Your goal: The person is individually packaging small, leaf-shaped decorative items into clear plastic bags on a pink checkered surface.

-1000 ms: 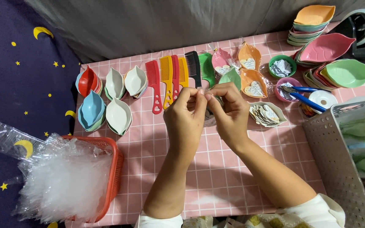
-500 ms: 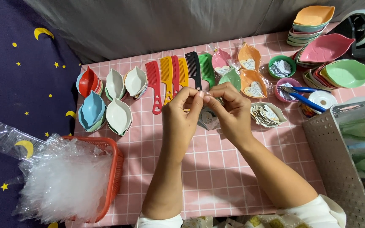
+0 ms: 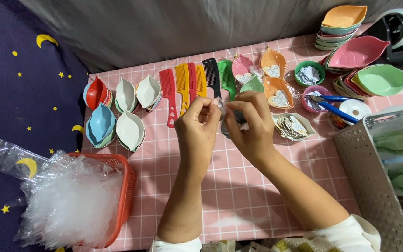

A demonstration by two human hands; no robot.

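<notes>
Row of coloured combs far centre, leaf-shaped dishes far left, orange basket of clear bags near left, blue scissors right, grey crate near right, pink checked worktop

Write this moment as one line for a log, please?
left hand: pinching clear bag top | right hand: pinching same clear bag | beside: combs, leaf dishes | surface: pink checked cloth
</notes>
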